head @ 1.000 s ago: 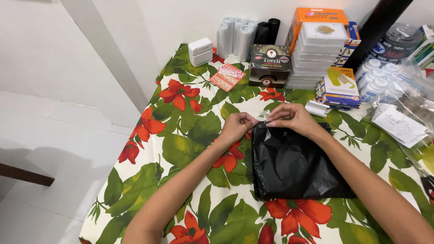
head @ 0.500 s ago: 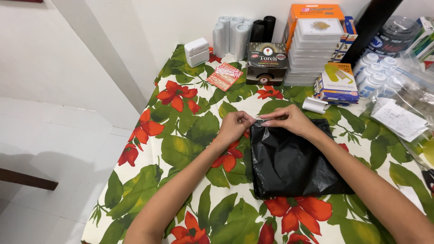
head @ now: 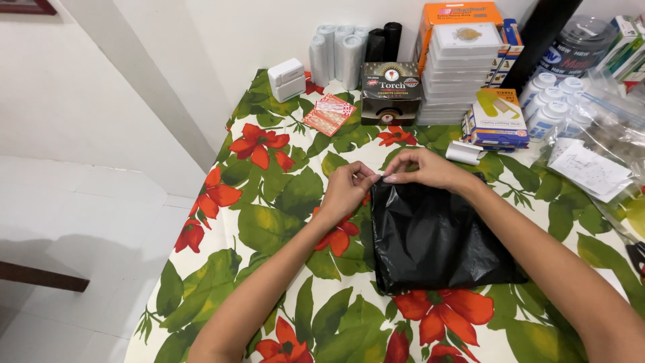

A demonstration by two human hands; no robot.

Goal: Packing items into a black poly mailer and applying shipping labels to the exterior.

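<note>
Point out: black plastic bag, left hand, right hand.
black plastic bag point(head: 437, 235), head view, middle of its flat face
left hand point(head: 346, 188), head view, back of the hand
right hand point(head: 426, 168), head view, back of the hand

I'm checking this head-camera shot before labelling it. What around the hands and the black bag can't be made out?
- Head view: what the left hand and right hand pinch at the black plastic bag top edge is covered by the fingertips.
- Any contents of the bag: hidden by the opaque plastic.
- The small white object beyond the right hand: too small to identify.
- Clear packets at right: cut off by the frame edge.
</note>
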